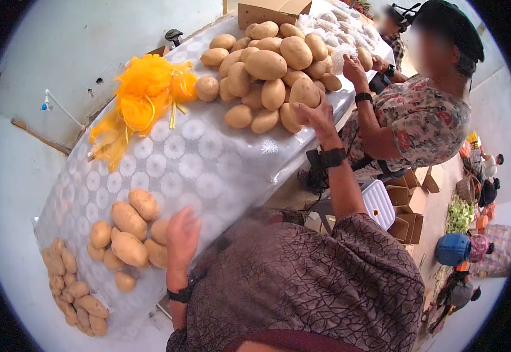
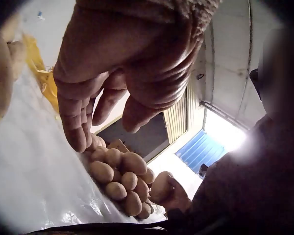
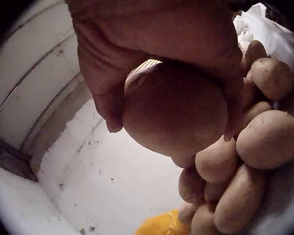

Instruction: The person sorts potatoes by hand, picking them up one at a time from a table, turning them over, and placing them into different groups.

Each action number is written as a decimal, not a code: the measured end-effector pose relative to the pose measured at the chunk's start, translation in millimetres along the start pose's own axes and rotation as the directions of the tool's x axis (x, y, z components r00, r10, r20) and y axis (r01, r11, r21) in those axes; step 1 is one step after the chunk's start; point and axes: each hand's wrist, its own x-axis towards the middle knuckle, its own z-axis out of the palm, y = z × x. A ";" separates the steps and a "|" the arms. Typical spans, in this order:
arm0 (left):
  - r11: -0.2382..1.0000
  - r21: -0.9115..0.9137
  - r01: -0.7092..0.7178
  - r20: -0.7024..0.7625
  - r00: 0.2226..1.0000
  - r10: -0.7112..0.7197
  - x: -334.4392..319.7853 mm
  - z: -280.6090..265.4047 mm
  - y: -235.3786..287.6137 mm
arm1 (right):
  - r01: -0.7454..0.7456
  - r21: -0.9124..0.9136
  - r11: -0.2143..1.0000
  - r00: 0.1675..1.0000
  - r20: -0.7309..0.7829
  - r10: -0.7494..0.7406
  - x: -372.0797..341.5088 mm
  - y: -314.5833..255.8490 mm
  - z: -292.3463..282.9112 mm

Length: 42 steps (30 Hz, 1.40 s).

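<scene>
presently, right hand (image 1: 324,124) fingers clamp a potato (image 1: 305,92) and left hand (image 1: 183,234) fingers hang loose, empty, with netted potatoes (image 1: 344,28) seemingly done, the bare heap (image 1: 265,64) pending.

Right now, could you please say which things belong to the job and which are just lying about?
Likely for the job:
potato in the right hand
large potato pile
potato group by the left hand
orange netting, perhaps

Probably lying about:
blue barrel
heap of greens

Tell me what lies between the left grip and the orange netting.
In the head view, only bare patterned tablecloth lies between the left grip and the orange netting.
</scene>
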 end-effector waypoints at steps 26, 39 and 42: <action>0.992 -0.047 0.121 -0.118 0.985 -0.126 -14.2 11.4 -27.8 | 0.246 -0.504 0.828 0.939 -0.087 -0.332 27.2 24.2 32.5; 0.997 0.055 0.058 -0.149 0.988 -0.049 -15.4 13.5 -49.2 | 0.296 -0.603 0.741 0.928 -0.003 -0.373 21.9 18.2 31.2; 0.984 -0.043 0.175 -0.257 0.950 -0.180 -18.7 17.5 -40.2 | 0.350 -0.639 0.685 0.900 0.027 -0.435 27.2 30.1 28.7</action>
